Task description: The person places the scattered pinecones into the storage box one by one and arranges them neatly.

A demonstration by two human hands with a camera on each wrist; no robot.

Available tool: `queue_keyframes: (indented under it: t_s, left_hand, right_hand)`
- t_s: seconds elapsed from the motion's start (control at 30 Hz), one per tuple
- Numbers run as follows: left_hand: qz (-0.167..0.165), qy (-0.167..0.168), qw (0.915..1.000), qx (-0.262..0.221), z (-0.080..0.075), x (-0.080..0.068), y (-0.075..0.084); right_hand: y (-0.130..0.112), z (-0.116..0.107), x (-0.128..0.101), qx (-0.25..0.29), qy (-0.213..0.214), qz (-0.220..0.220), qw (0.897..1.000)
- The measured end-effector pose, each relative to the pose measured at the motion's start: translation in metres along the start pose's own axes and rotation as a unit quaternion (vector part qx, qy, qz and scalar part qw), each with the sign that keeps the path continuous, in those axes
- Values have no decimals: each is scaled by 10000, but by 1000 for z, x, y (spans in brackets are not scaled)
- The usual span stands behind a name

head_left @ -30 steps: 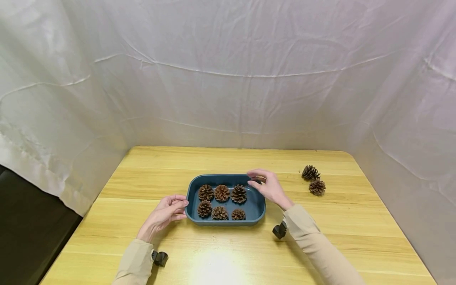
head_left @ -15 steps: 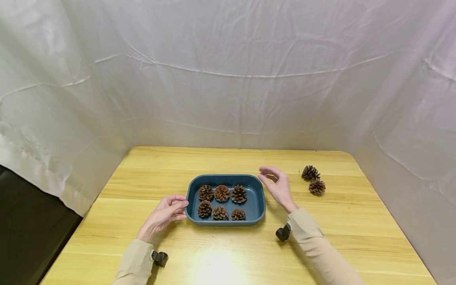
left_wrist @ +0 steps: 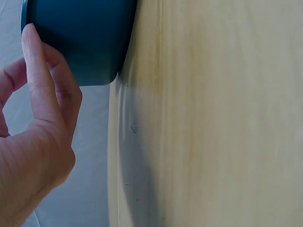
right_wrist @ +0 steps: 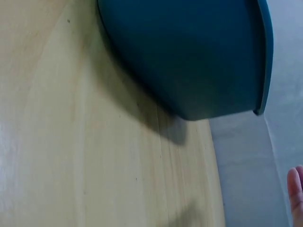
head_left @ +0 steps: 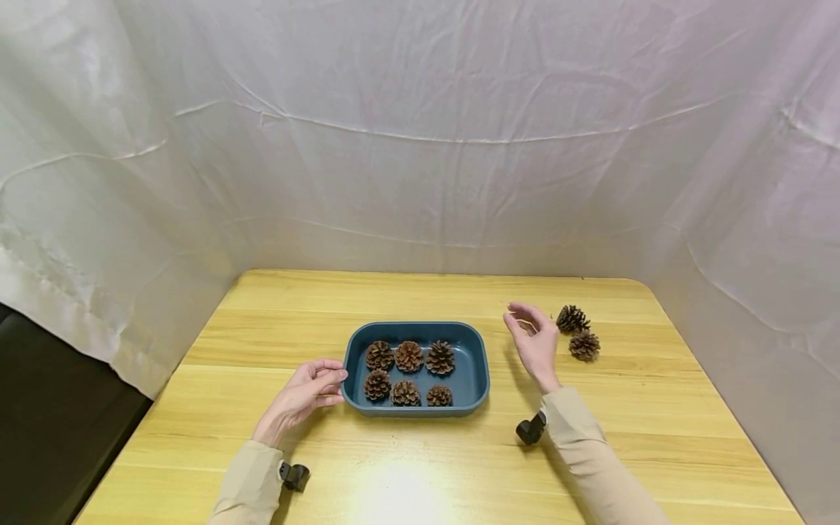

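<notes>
A dark blue tray (head_left: 483, 362) sits mid-table with several pine cones (head_left: 409, 356) inside. My left hand (head_left: 337, 386) lies on the wood, its relaxed fingers touching the tray's left end. The left wrist view shows those fingers (left_wrist: 45, 80) against the tray wall (left_wrist: 85, 42). My right hand (head_left: 520, 317) hovers empty between the tray and two loose pine cones (head_left: 572, 319) (head_left: 584, 345), fingers loosely bent, just left of the cones. In the right wrist view I see the tray's outer wall (right_wrist: 189, 52) and one fingertip (right_wrist: 296, 189).
The wooden table (head_left: 420, 474) is enclosed by draped white cloth (head_left: 420, 146) at the back and both sides. A dark gap (head_left: 52, 423) lies beyond the left edge. The right edge runs close to the loose cones.
My right hand left the tray's far right corner and moved right toward the two loose pine cones, empty. The left hand and tray stayed put.
</notes>
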State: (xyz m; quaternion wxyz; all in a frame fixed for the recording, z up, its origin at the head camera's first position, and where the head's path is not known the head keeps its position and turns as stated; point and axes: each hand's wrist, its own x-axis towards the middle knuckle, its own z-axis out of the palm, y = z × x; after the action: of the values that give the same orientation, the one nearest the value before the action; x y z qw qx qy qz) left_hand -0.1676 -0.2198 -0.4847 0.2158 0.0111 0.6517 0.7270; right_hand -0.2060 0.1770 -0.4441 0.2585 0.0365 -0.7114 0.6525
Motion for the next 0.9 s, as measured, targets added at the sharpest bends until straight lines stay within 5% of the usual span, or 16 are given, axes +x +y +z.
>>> queue_keyframes:
  t_s: [0.43, 0.9]
  left_hand:
    - [30, 12, 10000, 19, 0, 1, -1]
    - [12, 39, 10000, 25, 1, 2, 0]
  right_hand:
    - [41, -25, 14, -101, 843, -34, 9964]
    - [12, -44, 14, -339, 1105, 163, 9932]
